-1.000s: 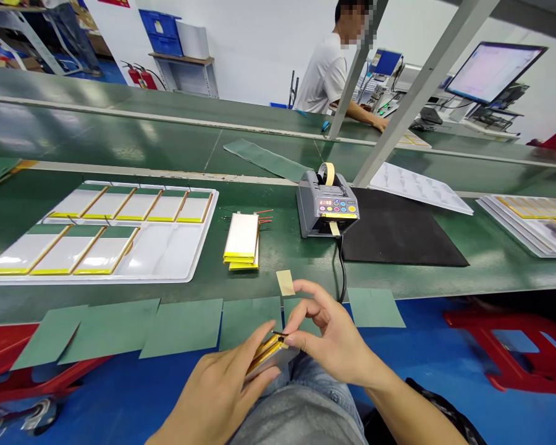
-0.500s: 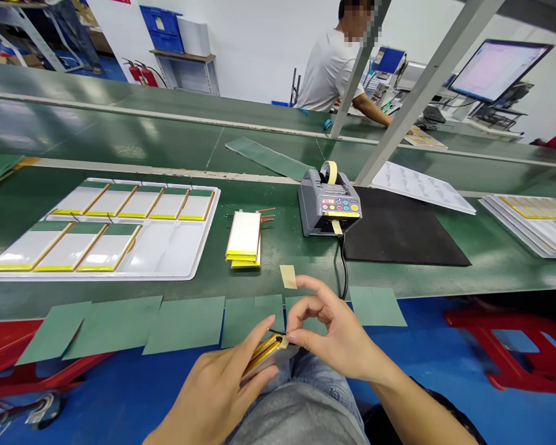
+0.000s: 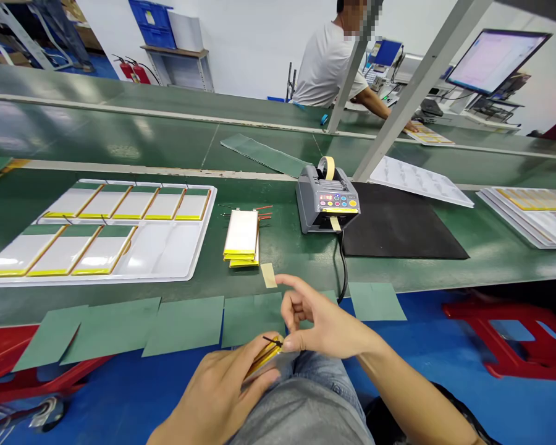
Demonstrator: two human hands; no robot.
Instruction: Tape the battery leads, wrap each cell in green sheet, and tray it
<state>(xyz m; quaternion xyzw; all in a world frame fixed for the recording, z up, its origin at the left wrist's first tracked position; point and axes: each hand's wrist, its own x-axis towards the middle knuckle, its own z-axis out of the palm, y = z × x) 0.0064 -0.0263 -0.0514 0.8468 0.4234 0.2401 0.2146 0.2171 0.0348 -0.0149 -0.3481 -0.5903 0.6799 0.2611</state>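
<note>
My left hand point(image 3: 222, 386) is closed around a pouch battery point(image 3: 265, 360), grey-white with yellow tape along its edge, held above my lap. A short black wire end sticks out at its top. My right hand point(image 3: 317, 324) has its thumb against the battery's upper corner and its fingers curled. A piece of cream masking tape point(image 3: 269, 275) clings to its outstretched index fingertip. Beyond lies a small stack of pouch batteries point(image 3: 241, 233) with red and black wires. A grey tape dispenser point(image 3: 328, 201) stands to the right, a tape end showing at its front.
At left, a white tray point(image 3: 167, 250) holds several pouch batteries in two rows. Green sheets point(image 3: 183, 324) hang over the bench's front edge. A black mat point(image 3: 398, 222), paper sheet point(image 3: 419, 179) and stacked trays point(image 3: 528, 216) are at right. A co-worker point(image 3: 327, 65) sits across the bench.
My right hand has shifted left, bringing the tape on its index finger closer to the battery stack. The thumb stays at the battery's corner. The whole view has shifted slightly.
</note>
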